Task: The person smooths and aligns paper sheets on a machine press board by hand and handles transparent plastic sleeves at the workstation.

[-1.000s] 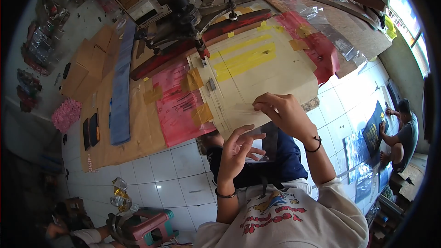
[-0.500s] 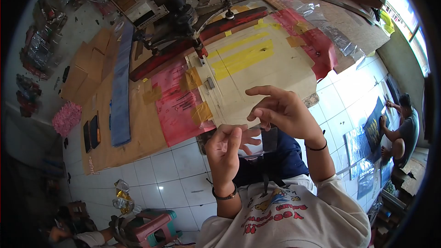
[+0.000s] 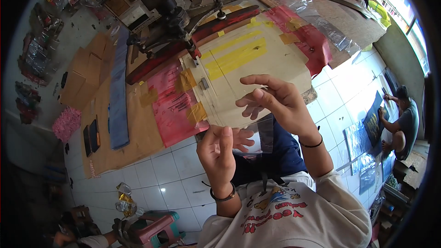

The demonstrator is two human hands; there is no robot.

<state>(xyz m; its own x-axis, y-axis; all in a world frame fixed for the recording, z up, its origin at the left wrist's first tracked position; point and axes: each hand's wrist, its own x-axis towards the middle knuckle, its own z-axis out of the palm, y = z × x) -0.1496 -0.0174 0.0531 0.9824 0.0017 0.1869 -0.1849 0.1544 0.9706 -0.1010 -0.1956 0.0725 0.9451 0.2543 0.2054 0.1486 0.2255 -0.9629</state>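
My left hand (image 3: pixel 217 149) is raised above my lap, its thumb up against the side of the fingers. From it a clear plastic sheet (image 3: pixel 262 137) stretches to the right over my dark blue trousers; the exact grip is partly hidden. Higher and to the right, my right hand (image 3: pixel 282 108) has its fingers spread and thumb apart, with nothing visible in it. Both hands are just before the near edge of a cream board (image 3: pixel 280 59) with yellow tape strips. A small grey block (image 3: pixel 204 83) lies on the board's left side.
Beyond the board stands a machine with a long red bar (image 3: pixel 161 59). Red sheeting (image 3: pixel 177 105) and a blue strip (image 3: pixel 119 92) lie left. A stool (image 3: pixel 158 229) stands on the tiled floor. One person (image 3: pixel 406 119) crouches at right; others are at the upper right and lower left.
My right hand has lifted slightly and its fingers have spread more. My left hand has shifted a little left, and more of the clear sheet shows. The whole view has slid slightly left.
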